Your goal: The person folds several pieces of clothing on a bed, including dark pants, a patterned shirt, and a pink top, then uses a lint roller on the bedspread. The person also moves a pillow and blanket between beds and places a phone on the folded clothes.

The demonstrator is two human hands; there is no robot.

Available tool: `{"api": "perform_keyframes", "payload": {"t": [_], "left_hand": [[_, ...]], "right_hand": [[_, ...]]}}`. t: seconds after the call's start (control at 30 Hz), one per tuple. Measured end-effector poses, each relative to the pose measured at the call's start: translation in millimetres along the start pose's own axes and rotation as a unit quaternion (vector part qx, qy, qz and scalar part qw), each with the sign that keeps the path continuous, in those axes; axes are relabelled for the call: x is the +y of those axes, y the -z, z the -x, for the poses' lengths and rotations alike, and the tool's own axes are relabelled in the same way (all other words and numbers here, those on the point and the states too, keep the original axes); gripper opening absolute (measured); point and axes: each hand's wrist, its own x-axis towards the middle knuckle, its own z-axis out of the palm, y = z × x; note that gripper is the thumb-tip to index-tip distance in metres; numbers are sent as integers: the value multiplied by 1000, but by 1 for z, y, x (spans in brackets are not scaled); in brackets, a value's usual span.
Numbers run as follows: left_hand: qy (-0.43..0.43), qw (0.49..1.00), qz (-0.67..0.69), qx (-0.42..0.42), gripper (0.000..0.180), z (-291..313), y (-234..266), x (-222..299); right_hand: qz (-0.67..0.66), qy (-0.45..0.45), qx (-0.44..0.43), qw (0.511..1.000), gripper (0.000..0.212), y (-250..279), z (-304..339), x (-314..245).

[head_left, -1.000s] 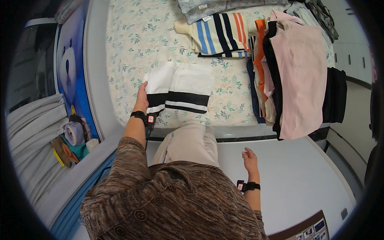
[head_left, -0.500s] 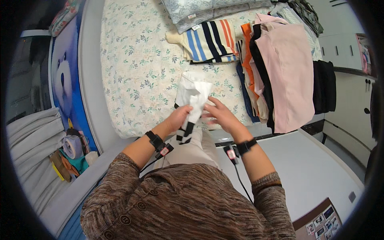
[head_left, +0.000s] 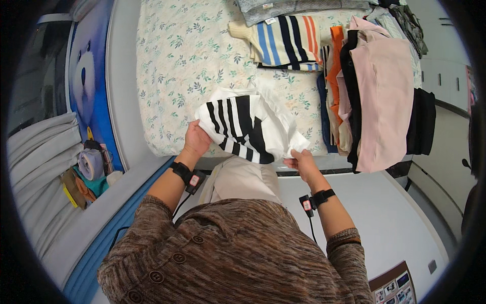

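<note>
A white garment with black stripes (head_left: 243, 121) is spread between my hands at the near edge of the bed; its far part lies on the floral sheet. My left hand (head_left: 196, 139) is closed on its left edge. With the fingers of my right hand (head_left: 302, 163) I pinch the white cloth at its lower right corner. The cloth hangs loosely in folds, and its exact cut cannot be made out. Beyond it lies a folded cream knit sweater (head_left: 283, 43) with blue, black and orange stripes.
A row of folded clothes, topped by pink trousers (head_left: 383, 101), lies along the bed's right side. Grey bedding (head_left: 304, 7) rests at the far end. The floral sheet (head_left: 169, 76) extends to the left. A pouch with assorted small items (head_left: 91, 164) hangs by the curtain.
My hands have moved apart, left and right, and the bunched white garment is now opened out between them, showing its black stripes. The view has shifted slightly left.
</note>
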Motion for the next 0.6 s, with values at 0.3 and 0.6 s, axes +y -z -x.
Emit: {"api": "perform_keyframes", "payload": {"t": [0.3, 0.6], "left_hand": [[-52, 980, -2, 190, 52, -8, 48, 8], [-88, 994, 66, -15, 52, -9, -38, 62]], "right_hand": [[-13, -28, 17, 999, 23, 12, -11, 45], [-184, 65, -87, 977, 23, 7, 30, -25]]}}
